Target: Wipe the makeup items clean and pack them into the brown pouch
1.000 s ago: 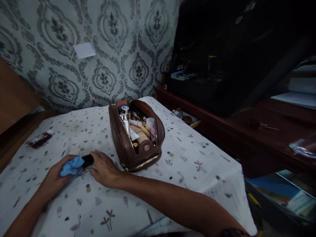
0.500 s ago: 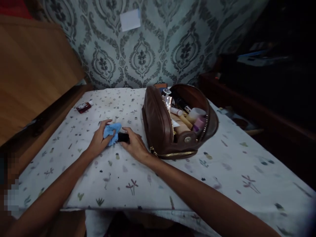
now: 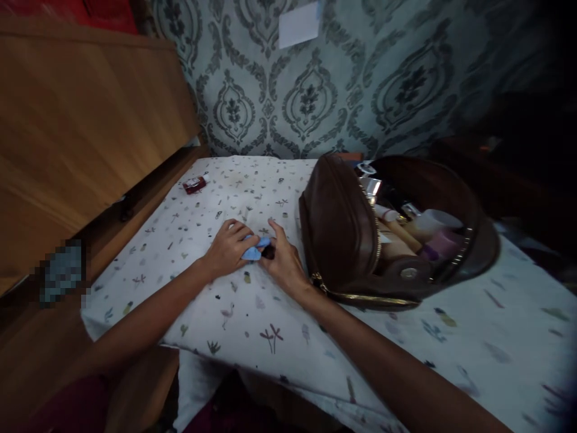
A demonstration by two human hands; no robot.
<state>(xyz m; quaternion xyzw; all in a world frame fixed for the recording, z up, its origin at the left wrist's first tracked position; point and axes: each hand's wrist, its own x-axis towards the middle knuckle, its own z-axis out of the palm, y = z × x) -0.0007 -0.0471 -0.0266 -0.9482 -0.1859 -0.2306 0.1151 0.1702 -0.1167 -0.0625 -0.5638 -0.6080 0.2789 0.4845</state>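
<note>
Turned knuckles-up since half a second earlier, the left hand (image 3: 229,249) had its fingers curled over a crumpled light-blue cloth (image 3: 251,253), only part of which showed. Beside it, the right hand (image 3: 287,264) was half closed, thumb and fingers around a small black object (image 3: 269,252), with one finger stretched out above. That object sat between the two hands, one end against the cloth, its full shape hidden. Both hands were low over a bench (image 3: 261,204) spread with a white tablecloth (image 3: 234,334) printed with small plants and birds. Just beyond the right hand stood a brown leather bag (image 3: 340,225) with gold-coloured zips, gaping open and packed with cosmetics-type containers, one of them purple (image 3: 445,243). A small dark-red item (image 3: 195,185) lay near the bench's far left edge, beside a tan wooden panel (image 3: 90,108). Grey patterned wallpaper (image 3: 309,99) formed the backdrop.
</note>
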